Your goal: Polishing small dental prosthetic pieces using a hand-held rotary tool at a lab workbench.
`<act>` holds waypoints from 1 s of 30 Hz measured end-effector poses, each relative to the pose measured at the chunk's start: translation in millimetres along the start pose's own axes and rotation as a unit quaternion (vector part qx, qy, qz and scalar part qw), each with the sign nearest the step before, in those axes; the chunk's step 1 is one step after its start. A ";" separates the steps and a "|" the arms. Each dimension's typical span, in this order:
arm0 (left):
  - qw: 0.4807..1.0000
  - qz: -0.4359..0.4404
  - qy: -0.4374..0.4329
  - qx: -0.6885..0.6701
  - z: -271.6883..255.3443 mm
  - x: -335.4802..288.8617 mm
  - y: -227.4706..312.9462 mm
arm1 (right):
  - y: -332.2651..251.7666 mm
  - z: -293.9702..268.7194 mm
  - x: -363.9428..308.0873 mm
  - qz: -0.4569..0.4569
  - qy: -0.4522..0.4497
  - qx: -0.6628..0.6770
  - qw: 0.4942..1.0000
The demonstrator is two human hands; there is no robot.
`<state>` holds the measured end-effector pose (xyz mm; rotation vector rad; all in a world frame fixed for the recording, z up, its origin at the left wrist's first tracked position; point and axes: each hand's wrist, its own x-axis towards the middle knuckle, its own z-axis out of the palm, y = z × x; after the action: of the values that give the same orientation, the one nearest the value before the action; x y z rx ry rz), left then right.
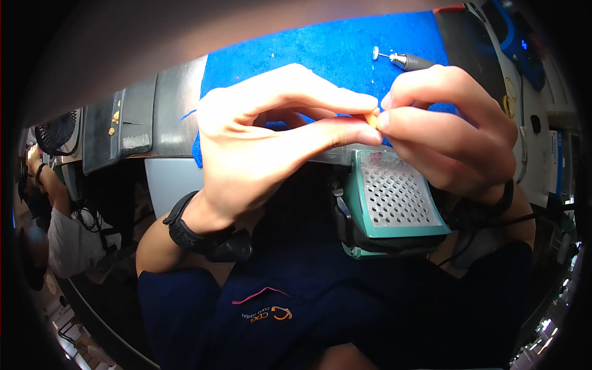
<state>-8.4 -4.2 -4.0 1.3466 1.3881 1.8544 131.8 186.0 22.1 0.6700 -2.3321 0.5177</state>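
Between the fingertips of both hands sits a small yellow piece [372,117], mostly covered, so its exact kind cannot be made out. My left hand [253,123] pinches it between thumb and forefinger from the left. The curled fingers of my right hand [453,126] meet it from the right, closed at its edge. Beyond the right hand, a grey rotary handpiece [410,61] with a small pale disc on its tip lies on a blue towel [327,43]. Just below the hands is a green box with a perforated metal grille [398,191].
At the left, a dark tray [98,139] holds several small yellow pieces. A small black fan [57,132] stands beyond it, near another person's arm [55,185]. A blue device [521,46] is at the far right. Dark cables [530,217] run beside my right forearm.
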 end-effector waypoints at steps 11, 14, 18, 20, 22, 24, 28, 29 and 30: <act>1.000 -0.024 -0.001 0.020 0.0 -2.4 3.4 | -0.1 2.4 0.6 -0.005 0.008 0.013 1.000; 0.999 -0.033 0.010 0.020 2.4 -4.0 3.7 | 1.4 3.9 0.4 -0.008 0.021 0.008 1.000; 0.999 -0.028 0.004 0.021 0.2 -3.6 1.1 | 6.0 6.0 -1.4 -0.040 0.030 0.009 0.999; 0.999 -0.005 -0.001 0.033 0.9 -2.7 1.3 | 4.4 5.6 -1.4 -0.027 0.033 0.016 0.999; 0.998 -0.019 -0.002 0.053 1.3 -2.8 5.7 | 2.4 6.1 -1.5 -0.013 0.036 0.023 0.999; 0.997 -0.031 -0.003 0.073 2.1 -2.2 6.8 | 1.1 5.7 -0.9 0.006 0.038 0.012 0.999; 0.997 -0.001 0.024 0.075 4.1 -1.4 5.2 | -0.6 5.0 0.5 0.037 0.046 0.044 0.997; 0.995 -0.004 0.033 0.089 3.6 -1.5 5.0 | -2.4 3.3 1.4 0.109 0.027 0.080 0.990; 0.995 -0.003 0.033 0.090 3.0 -1.0 1.5 | -5.7 1.1 3.0 0.179 0.008 0.115 0.977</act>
<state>-5.1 -4.2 -3.1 1.3757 1.6252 1.8220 132.6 179.9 24.5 0.3429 -2.4089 0.9621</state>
